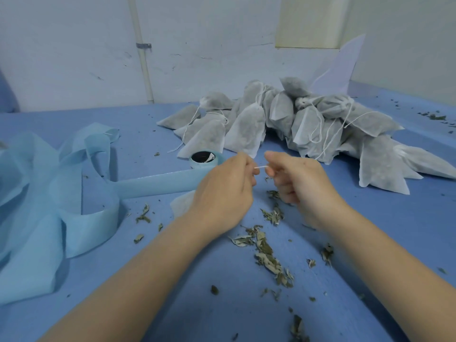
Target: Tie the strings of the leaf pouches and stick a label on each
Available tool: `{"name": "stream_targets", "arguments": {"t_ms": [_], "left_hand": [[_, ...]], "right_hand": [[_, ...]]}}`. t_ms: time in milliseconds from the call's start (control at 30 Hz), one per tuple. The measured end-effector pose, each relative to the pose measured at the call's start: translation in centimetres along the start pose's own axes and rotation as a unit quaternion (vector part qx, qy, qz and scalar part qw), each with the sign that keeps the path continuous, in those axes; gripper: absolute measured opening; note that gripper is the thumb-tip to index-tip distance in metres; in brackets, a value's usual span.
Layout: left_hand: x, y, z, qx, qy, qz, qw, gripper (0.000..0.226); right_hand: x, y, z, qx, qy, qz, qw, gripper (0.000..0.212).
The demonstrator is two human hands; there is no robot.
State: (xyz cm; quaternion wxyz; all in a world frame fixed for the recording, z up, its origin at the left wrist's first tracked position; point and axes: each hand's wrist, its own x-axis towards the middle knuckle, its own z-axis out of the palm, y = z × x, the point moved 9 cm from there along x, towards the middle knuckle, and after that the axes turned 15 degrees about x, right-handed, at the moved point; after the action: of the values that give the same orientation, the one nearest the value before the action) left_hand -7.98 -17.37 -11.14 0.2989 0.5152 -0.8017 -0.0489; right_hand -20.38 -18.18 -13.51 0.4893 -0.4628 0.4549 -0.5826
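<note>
**Both hands on one string, in front of the pouch pile**

- Left hand (223, 191): just in front of the pile, fingers curled, pinching one end of a short white string (261, 167).
- Right hand (299, 183): level with the left and close beside it, fingers curled, pinching the other end. The string runs taut between the two hands.
- Pouch (181, 203): a white corner shows under the left hand and wrist, on the table; the rest is hidden, so its link to the string cannot be told.
- Pile (283, 119): many white pouches filled with dark leaf, heaped on the table toward the wall, loose strings trailing over them.
- Tape roll (204, 159): light blue, touching the pile's near left edge, just left of the left hand. Its strip (158, 183) runs away to the left of the pile.
- Blue fabric (37, 206): crumpled sheets and loops, well left of the pile.
- Leaves (266, 253): dried scraps scattered in front of the pile, between and below the forearms.
- Table (370, 243): blue surface carrying all the above.
</note>
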Motion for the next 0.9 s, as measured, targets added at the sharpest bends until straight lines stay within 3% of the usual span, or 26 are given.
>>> {"name": "stream_targets", "arguments": {"t_ms": [67,133,333,633,767,900], "left_hand": [[-0.1,-0.2,-0.1,-0.069,0.019,-0.019,0.997,0.017],[-0.2,-0.6,-0.4,-0.113,0.050,-0.042,0.991,0.016],[-0.9,-2.5,-0.7,-0.252,0.100,-0.131,0.954,0.010],[-1.9,-2.3,-1.4,-0.177,0.148,-0.104,0.967,0.012],[-2.1,-2.5,-1.2,-0.182,0.146,-0.117,0.965,0.011],[-1.9,-3.0,-1.4,-0.210,0.151,-0.138,0.956,0.011]], "right_hand": [[-0.1,1.4,1.2,0.180,-0.047,0.095,0.978,0.040],[-0.3,1.8,2.9,0.289,-0.102,0.143,0.941,0.036],[-1.0,1.8,4.9,0.374,-0.144,0.146,0.905,0.041],[-0.6,1.6,5.3,0.334,-0.174,0.121,0.918,0.050],[-0.1,0.8,4.1,0.129,-0.147,0.057,0.979,0.055],[-0.5,0.1,3.8,-0.013,-0.133,0.002,0.991,0.059]]}}
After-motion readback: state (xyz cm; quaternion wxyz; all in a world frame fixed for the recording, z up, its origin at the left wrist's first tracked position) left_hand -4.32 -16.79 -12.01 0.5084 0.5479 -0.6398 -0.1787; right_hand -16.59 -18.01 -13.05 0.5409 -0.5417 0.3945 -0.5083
